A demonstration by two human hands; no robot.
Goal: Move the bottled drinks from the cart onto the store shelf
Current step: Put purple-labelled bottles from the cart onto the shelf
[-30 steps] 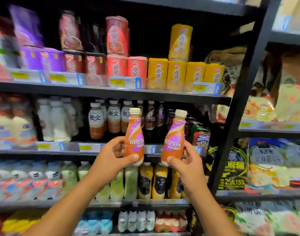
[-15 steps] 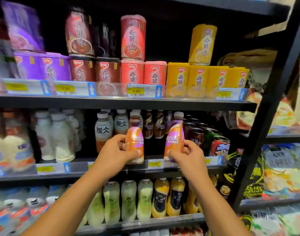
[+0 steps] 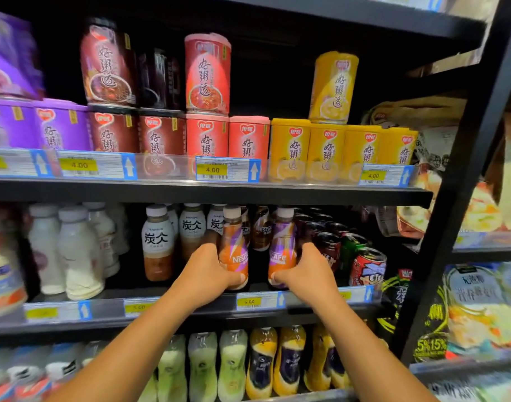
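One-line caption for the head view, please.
Left hand and right hand each set an orange coffee bottle upright onto the middle shelf.

Orange-and-purple bottles [image 3: 234, 250], white caps [image 3: 232, 211]

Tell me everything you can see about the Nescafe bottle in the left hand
The Nescafe bottle is a small plastic-looking drink bottle with a pale cap, a clear neck and an orange wrap with a purple streak and white lettering. It stands upright at the front of the middle shelf, just behind the price rail, beside a matching bottle to its right. The left hand grips its lower half, thumb across the front near the base. Whether its base rests on the shelf cannot be told.
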